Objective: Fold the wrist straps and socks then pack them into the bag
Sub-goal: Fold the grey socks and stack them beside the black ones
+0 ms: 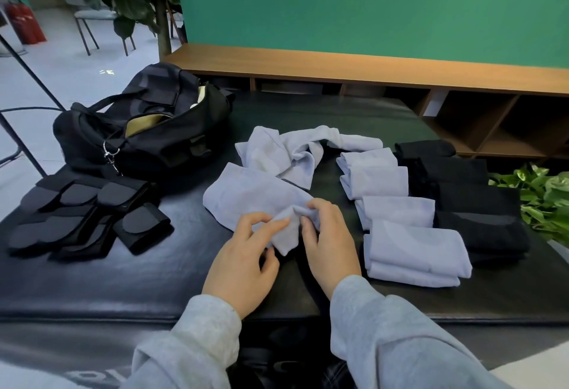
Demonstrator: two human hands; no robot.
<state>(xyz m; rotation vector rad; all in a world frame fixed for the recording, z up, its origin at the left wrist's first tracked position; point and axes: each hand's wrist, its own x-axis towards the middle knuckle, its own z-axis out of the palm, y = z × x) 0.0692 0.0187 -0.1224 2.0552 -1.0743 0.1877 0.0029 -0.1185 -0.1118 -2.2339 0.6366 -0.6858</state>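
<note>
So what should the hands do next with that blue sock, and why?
Probably fold it in half. Both the left hand and right hand pinch the near end of the blue sock, which lies flat and unfolded, while the folded blue socks sit stacked beside it.

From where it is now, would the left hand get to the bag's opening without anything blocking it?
Probably yes, once it lets go. The left hand is pinching the light blue sock together with the right hand. The open bag sits up and left, with only bare tabletop between; the wrist straps lie further left.
</note>
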